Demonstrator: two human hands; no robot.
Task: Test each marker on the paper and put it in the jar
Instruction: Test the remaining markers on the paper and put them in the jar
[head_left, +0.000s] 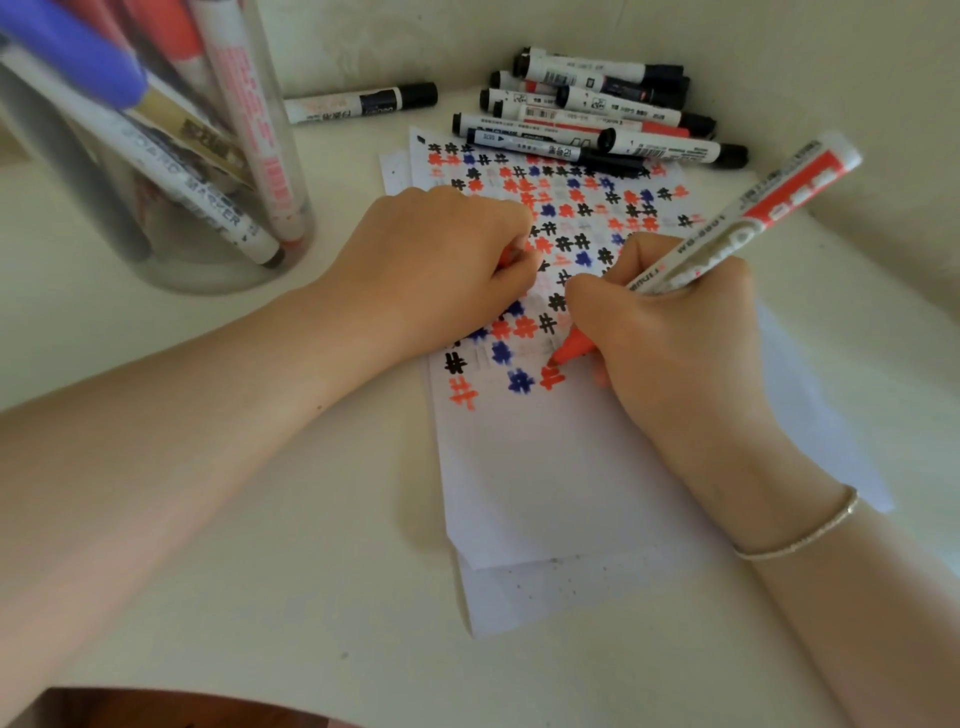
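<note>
The right hand (670, 332) holds a red marker (727, 228) with its fingers curled tight round it. The red tip (563, 353) touches the paper (545, 467), right on a fresh red mark in the lowest row of marks. The back end of the marker sticks up and away to the right.

The left hand (441, 260) rests on the paper with its fingers curled in. A bit of red peeks out by the fingers, maybe a cap, but I cannot tell for sure.

The paper lies on the white desk (260, 571), on top of another sheet. It is full of little marks in red, blue and black.

The clear jar (171, 171) stands to the left, well apart from the hands, with several markers leaning inside it. Behind the paper sits a pile of markers (597, 114) with black caps, and some lie on the top edge of the paper. One more marker (358, 104) lies alone between the jar and the pile. A thin bracelet (800, 535) is on the right wrist.
</note>
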